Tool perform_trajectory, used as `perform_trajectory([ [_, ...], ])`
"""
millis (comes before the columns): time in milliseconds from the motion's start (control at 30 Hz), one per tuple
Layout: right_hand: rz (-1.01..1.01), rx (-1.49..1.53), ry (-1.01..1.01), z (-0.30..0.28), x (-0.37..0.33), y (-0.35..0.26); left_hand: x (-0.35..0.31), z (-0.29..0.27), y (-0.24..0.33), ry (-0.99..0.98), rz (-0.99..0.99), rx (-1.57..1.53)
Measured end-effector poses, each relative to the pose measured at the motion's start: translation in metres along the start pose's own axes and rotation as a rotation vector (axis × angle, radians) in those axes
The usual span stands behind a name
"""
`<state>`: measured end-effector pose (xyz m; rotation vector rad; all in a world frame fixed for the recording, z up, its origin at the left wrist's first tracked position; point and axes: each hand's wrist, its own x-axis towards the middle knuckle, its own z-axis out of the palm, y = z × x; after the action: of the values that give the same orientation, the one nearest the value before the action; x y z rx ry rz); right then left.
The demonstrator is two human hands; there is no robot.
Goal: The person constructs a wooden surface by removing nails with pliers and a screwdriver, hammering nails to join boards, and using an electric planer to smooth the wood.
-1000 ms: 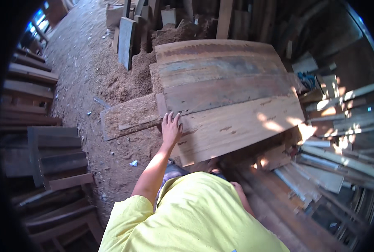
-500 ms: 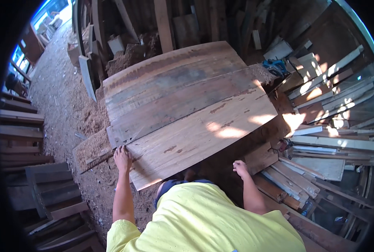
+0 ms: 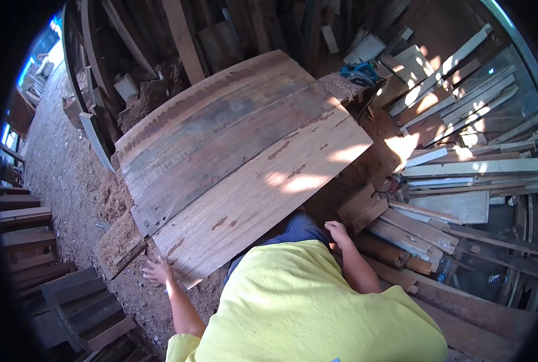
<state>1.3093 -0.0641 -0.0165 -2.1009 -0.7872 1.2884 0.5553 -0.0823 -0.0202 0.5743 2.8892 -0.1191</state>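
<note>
One broad wooden panel (image 3: 220,169), laid slantwise just in front of the body, left end lower and right end higher in view. Made up of long boards joined edge to edge: pale along the near side, browner and greyer toward the far side, with dark gouges and bright sun patches on the pale part. Just beside the lower left corner, a left hand (image 3: 159,271) with fingers spread apart, above sawdust-strewn ground (image 3: 57,163); cannot tell whether touching the panel's edge. Farther right, off the near edge and close to dark blue trousers (image 3: 305,227), a right hand (image 3: 336,231) with fingers curled in together; cannot tell whether pinching anything. Between both forearms, a yellow shirt (image 3: 317,295). Off the panel's left end, a short board heaped with sawdust (image 3: 121,244). Near the upper right corner, a blue tool (image 3: 360,73) next to more sawdust. Along the right, a jumble of planks (image 3: 480,168) in sun and shade. At lower left, stacked dark boards (image 3: 91,304). Beyond the far edge, upright planks (image 3: 183,42) in shadow.
</note>
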Motion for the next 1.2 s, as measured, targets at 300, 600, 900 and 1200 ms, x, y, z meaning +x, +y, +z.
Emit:
perform_trajectory([
  [300,-0.332,-0.351,0.692,-0.101,0.183,-0.164,-0.170,0.014,0.071,0.125,-0.156,-0.123],
  [600,-0.229,-0.635,0.224,-0.234,0.335,-0.272,-0.371,0.007,0.237,-0.162,0.196,-0.300],
  [900,-0.246,-0.604,-0.094,-0.250,0.384,-0.303,-0.391,0.026,0.244,-0.130,0.099,-0.188],
  [1200,-0.539,-0.159,-0.363,-0.331,0.299,-0.402,-0.401,0.007,0.234,0.058,0.130,-0.370],
])
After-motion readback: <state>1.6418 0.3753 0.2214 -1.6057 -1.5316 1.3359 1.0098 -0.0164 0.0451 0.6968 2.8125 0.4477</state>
